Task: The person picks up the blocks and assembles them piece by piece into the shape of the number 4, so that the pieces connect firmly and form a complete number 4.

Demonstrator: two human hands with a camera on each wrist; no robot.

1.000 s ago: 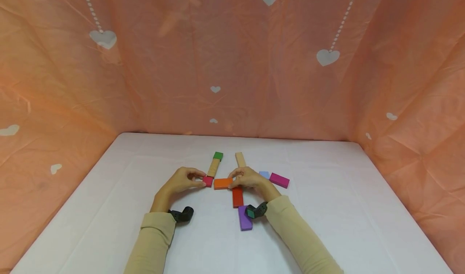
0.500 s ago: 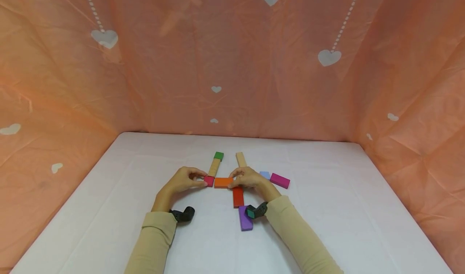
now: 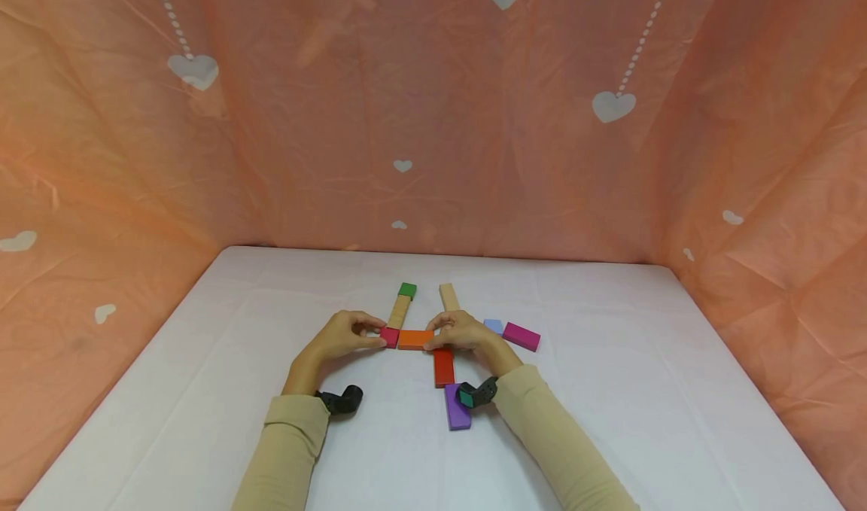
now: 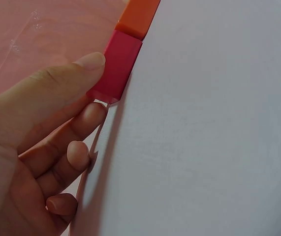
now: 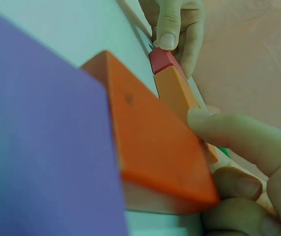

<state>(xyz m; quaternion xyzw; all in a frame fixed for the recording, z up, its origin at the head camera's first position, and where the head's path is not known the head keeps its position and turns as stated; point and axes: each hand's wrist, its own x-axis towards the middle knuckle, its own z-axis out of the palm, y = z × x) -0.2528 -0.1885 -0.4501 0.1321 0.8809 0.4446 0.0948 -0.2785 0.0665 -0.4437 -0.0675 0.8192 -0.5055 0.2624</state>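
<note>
My left hand (image 3: 339, 336) pinches a small pinkish-red block (image 4: 124, 59), thumb on its near face. An orange oblong block (image 3: 415, 340) lies end to end with it, touching. Its right end is between the thumb and fingers of my right hand (image 3: 466, 332). Below the right hand, a red block (image 3: 443, 369) runs toward me, its top end hidden by the fingers. A purple block (image 3: 457, 413) follows it, partly behind the right wrist camera. In the right wrist view the purple block (image 5: 46, 132) and red block (image 5: 152, 142) loom close.
Beyond the pinkish-red block lies a plain wooden block (image 3: 399, 312) with a green block (image 3: 408, 290) at its far end. Another plain wooden block (image 3: 448, 296) extends behind the right hand. A light blue block (image 3: 493, 325) and a magenta block (image 3: 521, 336) lie to the right.
The gap between the pinkish-red and orange blocks has closed: the pinkish-red one shifted slightly right, and the orange one slightly left and away from me. Both hands keep their hold.
</note>
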